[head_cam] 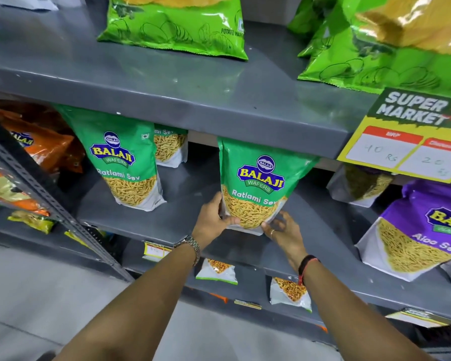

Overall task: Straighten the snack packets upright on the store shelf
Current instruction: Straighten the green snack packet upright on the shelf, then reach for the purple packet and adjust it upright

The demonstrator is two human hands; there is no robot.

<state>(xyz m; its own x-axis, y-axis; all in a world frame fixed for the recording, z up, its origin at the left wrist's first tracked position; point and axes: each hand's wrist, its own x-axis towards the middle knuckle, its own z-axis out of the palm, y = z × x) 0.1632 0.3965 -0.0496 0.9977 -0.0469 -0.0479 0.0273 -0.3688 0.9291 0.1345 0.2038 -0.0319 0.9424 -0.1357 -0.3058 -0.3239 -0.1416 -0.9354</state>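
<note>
Middle shelf [151,220]: three green Ratlami Sev packets. Left hand [214,216] and right hand [281,230] grip clamped on the front-edge packet [255,183], upright. One purple Aloo Sev packet [422,230] right.

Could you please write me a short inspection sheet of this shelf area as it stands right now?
Surface: grey metal shelf, bare between the packets.
Job's things: green sev packet held at its bottom corners, roughly upright; second green sev packet to its left leans; purple sev packet on the right leans.
Clutter: orange packets piled at far left.
Grips: left hand and right hand both shut on the held packet's base.
Cables: nothing seen.
Surroundings: green wafer bags on the shelf above; price sign hanging from its edge; small packets on the shelf below.
</note>
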